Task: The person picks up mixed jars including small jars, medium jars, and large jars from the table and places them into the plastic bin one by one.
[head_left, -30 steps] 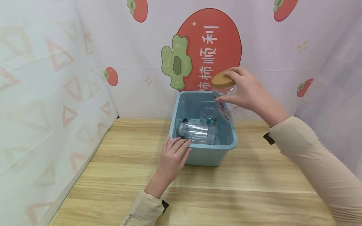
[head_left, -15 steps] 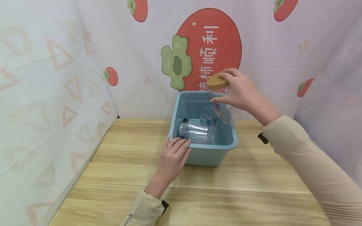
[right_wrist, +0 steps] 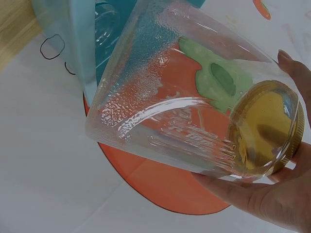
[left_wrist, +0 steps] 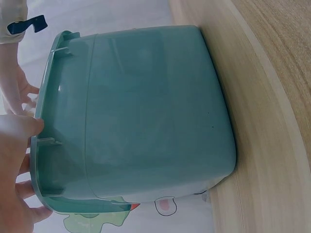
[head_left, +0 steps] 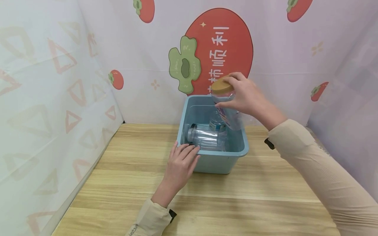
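Observation:
My right hand (head_left: 243, 95) grips a clear plastic jar (right_wrist: 160, 107) with a yellow screw lid (head_left: 221, 86). Fingers lie over the lid and the thumb is at the jar's shoulder. The jar tilts, its bottom angled down into the right side of a light blue plastic bin (head_left: 213, 163). At the bin's near left corner, my left hand (head_left: 180, 165) holds the rim, fingers hooked over it; in the left wrist view the bin's outer wall (left_wrist: 150, 116) fills the frame. Inside the bin lie a clear bottle (head_left: 203, 136) on its side and a clear lidded jar (head_left: 218, 123) with a blue label.
The bin stands on a wood-grain table (head_left: 141, 157) close to its back edge. Behind hangs a white cloth (head_left: 153, 52) printed with persimmons, and another printed cloth (head_left: 44, 114) closes off the left side.
My right hand has moved left with the jar, bringing it further over the bin. The left hand stays on the rim, and the bin has not moved.

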The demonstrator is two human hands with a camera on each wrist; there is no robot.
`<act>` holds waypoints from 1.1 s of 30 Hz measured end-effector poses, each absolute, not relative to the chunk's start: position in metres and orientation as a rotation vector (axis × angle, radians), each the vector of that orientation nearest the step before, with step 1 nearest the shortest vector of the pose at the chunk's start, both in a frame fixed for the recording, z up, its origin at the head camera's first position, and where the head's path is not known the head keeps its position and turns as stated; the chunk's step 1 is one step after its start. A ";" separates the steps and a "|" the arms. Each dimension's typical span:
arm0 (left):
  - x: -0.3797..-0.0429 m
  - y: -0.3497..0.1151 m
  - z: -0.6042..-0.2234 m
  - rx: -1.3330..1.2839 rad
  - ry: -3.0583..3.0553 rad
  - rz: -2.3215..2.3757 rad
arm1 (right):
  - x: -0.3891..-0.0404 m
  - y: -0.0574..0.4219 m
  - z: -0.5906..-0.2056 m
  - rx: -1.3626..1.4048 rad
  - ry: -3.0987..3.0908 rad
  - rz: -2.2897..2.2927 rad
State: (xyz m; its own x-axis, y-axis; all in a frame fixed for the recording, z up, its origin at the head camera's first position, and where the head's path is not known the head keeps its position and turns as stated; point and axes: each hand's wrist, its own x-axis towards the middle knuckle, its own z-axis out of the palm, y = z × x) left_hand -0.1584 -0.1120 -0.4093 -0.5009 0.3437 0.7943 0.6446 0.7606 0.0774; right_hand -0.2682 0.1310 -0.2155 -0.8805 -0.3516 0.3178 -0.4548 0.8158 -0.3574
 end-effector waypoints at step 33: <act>-0.157 -0.111 -0.409 -0.734 -2.158 -0.485 | -0.280 0.110 -0.222 0.634 -2.820 0.598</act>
